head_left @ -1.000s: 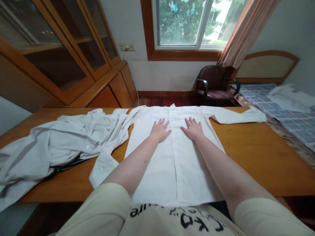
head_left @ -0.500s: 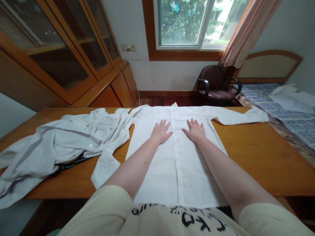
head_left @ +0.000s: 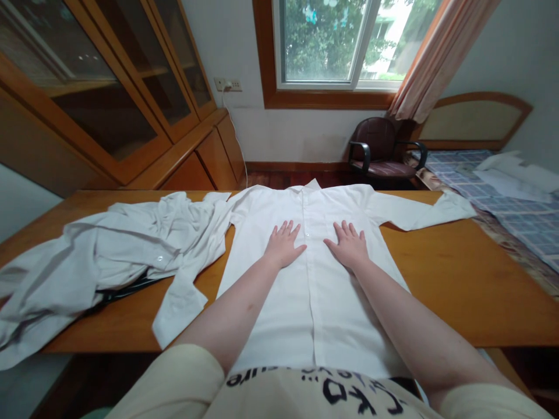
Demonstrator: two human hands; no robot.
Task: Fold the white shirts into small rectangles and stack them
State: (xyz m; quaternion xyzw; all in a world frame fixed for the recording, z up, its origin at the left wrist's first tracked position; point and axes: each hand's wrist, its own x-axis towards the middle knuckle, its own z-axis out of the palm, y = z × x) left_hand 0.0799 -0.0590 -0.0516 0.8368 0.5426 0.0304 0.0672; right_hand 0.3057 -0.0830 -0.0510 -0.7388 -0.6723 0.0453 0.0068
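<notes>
One white shirt (head_left: 327,302) lies front up on the desk (head_left: 463,279) at the centre of the frame, collar (head_left: 311,186) at the top, placket (head_left: 310,285) running down its middle, one sleeve (head_left: 408,210) reaching right. Left hand (head_left: 283,245) and right hand (head_left: 348,247) rest flat on it, fingers spread.

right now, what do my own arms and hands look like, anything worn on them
Your left hand and right hand are bare, with no gloves or rings visible. The forearms are uncovered, without a watch or bracelet. Loose, pale cream sleeves end near the elbows, matching a top with dark lettering.
</notes>
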